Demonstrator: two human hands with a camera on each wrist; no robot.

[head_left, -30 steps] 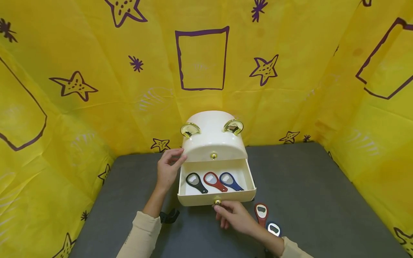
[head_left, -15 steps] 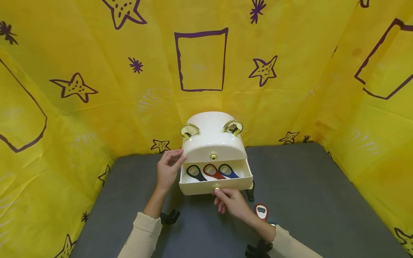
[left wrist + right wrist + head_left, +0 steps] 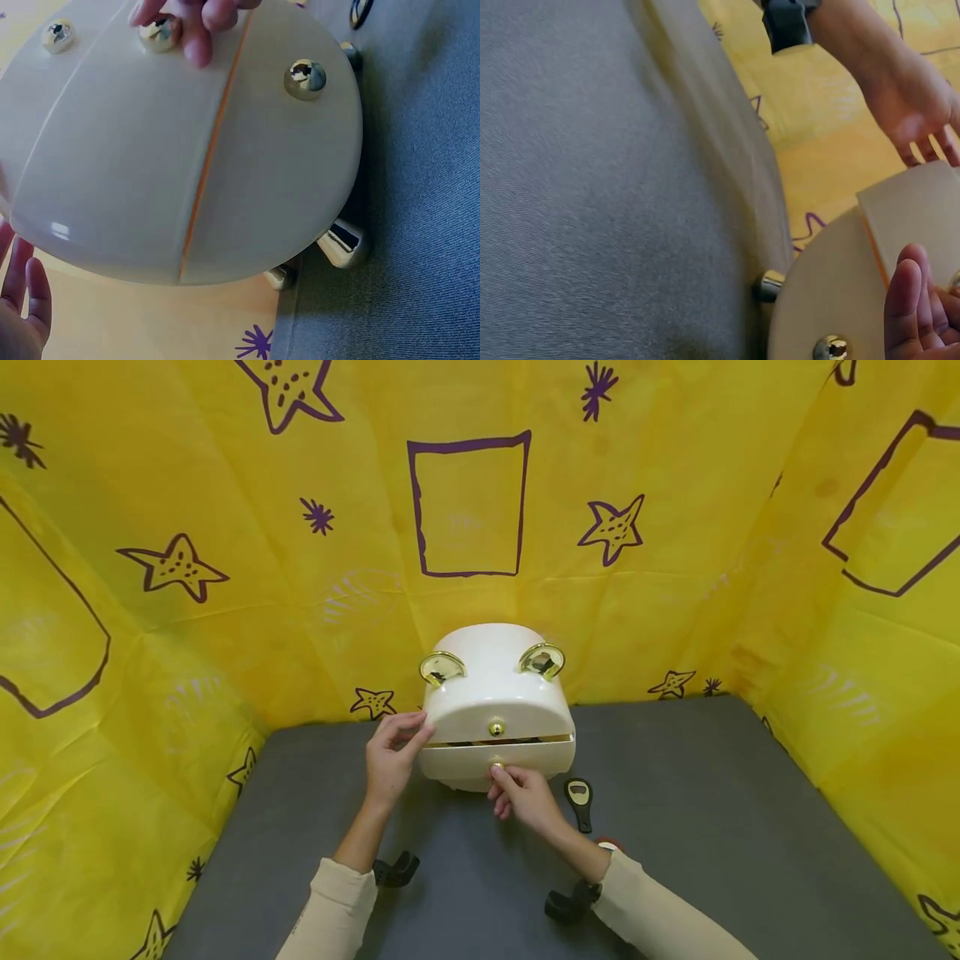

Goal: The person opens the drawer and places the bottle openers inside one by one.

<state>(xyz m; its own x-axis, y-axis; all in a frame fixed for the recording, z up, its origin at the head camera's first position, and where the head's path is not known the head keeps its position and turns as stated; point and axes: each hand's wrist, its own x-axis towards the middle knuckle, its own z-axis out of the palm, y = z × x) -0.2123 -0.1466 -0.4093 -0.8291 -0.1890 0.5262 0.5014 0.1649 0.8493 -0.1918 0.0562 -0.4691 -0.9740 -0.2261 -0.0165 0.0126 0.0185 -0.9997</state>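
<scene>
A cream storage box (image 3: 495, 672) with gold ear-like trims stands against the back wall. Its drawer (image 3: 453, 762) is pushed nearly in, and only a thin gap shows above the front panel. The bottle openers inside are almost wholly hidden. My right hand (image 3: 527, 797) pinches the gold knob (image 3: 156, 36) of this drawer between thumb and fingers. At the box's left side, my left hand (image 3: 390, 764) rests its extended fingertips against the wall. In the left wrist view, a lower gold knob (image 3: 304, 79) sits below an orange seam.
To the right of the box lies a black bottle opener (image 3: 579, 803) on the dark grey table (image 3: 697, 827). A red opener (image 3: 609, 843) is partly covered by the right forearm. Yellow patterned cloth (image 3: 300, 610) encloses the back and sides.
The drawer has slid inward from well out to nearly shut, with my right hand moving forward on its knob. The black opener beside the box has come into view. My left hand has stayed put.
</scene>
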